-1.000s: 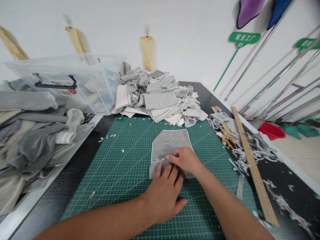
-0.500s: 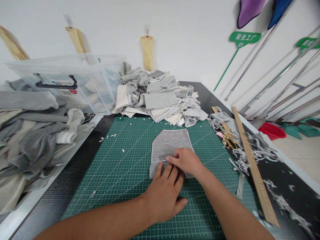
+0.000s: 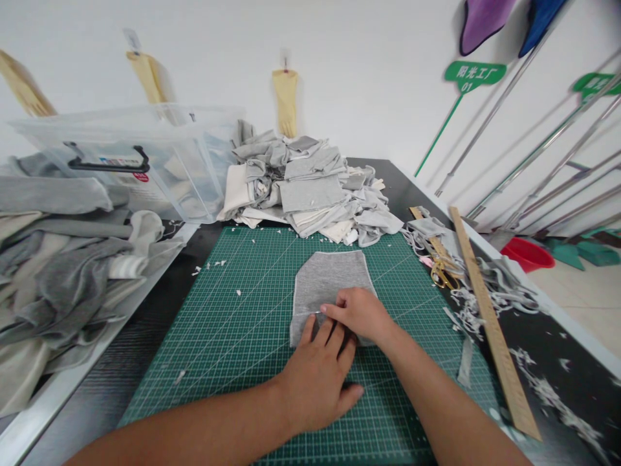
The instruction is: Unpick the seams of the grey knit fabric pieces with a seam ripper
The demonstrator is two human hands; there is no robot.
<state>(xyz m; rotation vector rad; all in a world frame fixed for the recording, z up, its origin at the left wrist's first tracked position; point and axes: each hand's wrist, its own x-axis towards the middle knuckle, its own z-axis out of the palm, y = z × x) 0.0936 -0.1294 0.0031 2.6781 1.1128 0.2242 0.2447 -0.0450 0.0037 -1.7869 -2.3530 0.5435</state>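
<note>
A grey fabric piece (image 3: pixel 330 275) with pale stitched edges lies on the green cutting mat (image 3: pixel 233 343), its near end crossed by a seam. My left hand (image 3: pixel 323 382) is open, with fingers spread and fingertips pressing the cloth just below that seam. Beside it, my right hand (image 3: pixel 356 314) is closed in a pinch on a thin shiny metal tool (image 3: pixel 318 312). Only its tip shows at the seam, so its exact kind is hidden by the fingers. Part of the cloth's near edge is covered by my hands.
A heap of grey and cream fabric pieces (image 3: pixel 310 188) stands behind the mat. At left are a clear plastic bin (image 3: pixel 145 136) and more piled cloth (image 3: pixel 72 278). To the right lie a wooden ruler (image 3: pixel 490 317), gold-handled scissors (image 3: pixel 441 276) and fabric scraps (image 3: pixel 470 310).
</note>
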